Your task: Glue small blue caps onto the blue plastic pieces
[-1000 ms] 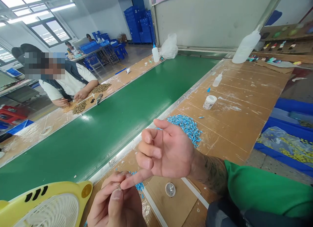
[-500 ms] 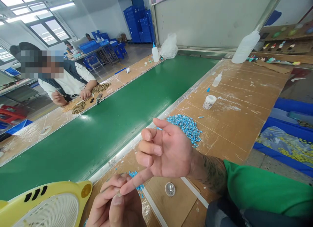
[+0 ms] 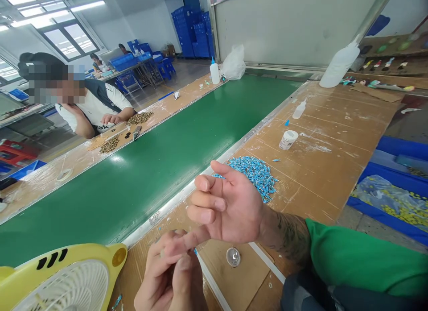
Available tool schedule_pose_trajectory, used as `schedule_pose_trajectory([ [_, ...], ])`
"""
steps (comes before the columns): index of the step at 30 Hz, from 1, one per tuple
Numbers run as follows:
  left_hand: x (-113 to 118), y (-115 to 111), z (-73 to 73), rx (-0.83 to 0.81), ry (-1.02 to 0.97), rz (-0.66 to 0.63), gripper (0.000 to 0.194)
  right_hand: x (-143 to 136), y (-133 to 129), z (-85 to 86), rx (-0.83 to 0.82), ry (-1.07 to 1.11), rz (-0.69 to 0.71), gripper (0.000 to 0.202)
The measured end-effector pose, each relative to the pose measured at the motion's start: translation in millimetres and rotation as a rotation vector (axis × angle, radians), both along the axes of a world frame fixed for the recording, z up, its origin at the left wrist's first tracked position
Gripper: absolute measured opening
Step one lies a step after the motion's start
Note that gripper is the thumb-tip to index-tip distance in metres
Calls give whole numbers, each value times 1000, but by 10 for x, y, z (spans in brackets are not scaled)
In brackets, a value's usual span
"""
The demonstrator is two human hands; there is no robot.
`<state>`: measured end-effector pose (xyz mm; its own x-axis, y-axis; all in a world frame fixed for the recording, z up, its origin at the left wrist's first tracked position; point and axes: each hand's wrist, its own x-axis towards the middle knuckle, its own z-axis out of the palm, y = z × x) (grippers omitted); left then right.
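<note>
Palm up, my right hand (image 3: 234,204) reaches in from the right with its fingers loosely curled and apart, holding nothing. Its little finger is stretched out to the left, where my left hand (image 3: 175,271) grips it between thumb and fingers. Behind my right hand a pile of small blue pieces (image 3: 254,170) lies on the brown work surface (image 3: 314,163). Just below my hands is a small round clear dish (image 3: 233,256) on a cardboard sheet (image 3: 244,279). A few blue pieces (image 3: 117,302) lie at the bottom, near the fan.
A yellow fan (image 3: 67,275) stands at the lower left. The green belt (image 3: 160,159) runs diagonally past the table. A white cup (image 3: 288,140) and bottles (image 3: 299,109) stand beyond the pile. Across the belt a person (image 3: 96,105) sits by piles of small parts (image 3: 109,144).
My left hand has shifted right and its fingers now cover the tip area of my right little finger. The person across the belt has raised a hand to the face.
</note>
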<state>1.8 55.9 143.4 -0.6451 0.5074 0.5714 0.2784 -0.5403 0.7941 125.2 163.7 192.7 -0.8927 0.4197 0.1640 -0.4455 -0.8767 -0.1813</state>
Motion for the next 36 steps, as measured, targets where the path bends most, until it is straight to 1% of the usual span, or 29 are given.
schedule_pose_trajectory([
  [3, -31, 33, -6, 34, -49, 0, 9, -6, 13, -1, 7, 14, -23, 56],
  [7, -118, 69, 7, 85, -113, -9, 13, -1, 25, -10, 41, 22, 7, 57],
  [10, -144, 71, 9, 96, -129, 0, 15, 5, 22, -13, 65, 45, 14, 55],
  [16, -109, 42, 36, 90, -62, 45, 15, 21, 16, -8, 77, 69, 0, 51],
  [19, -80, 25, 76, 39, -2, 73, 14, 39, 20, 2, 70, 82, -6, 48],
  [21, -78, 18, 85, 22, 4, 50, 14, 51, 23, 9, 62, 93, -6, 47],
  [24, -107, 14, 67, 46, -30, 0, 13, 66, 23, 17, 51, 101, -8, 46],
  [27, -130, 13, 53, 37, -38, -14, 12, 74, 25, 20, 39, 85, -13, 46],
  [29, -100, 13, 54, 34, -27, -9, 12, 67, 30, 15, 39, 69, -10, 46],
  [32, 39, 24, 43, -16, 61, -6, 10, 35, 41, -3, 30, 57, -45, 47],
  [34, 145, 41, 28, -52, 133, -54, 10, 8, 50, -14, 5, 58, -83, 47],
  [36, 193, 60, 18, -52, 137, -98, 11, -11, 59, -19, -20, 72, -107, 46],
])
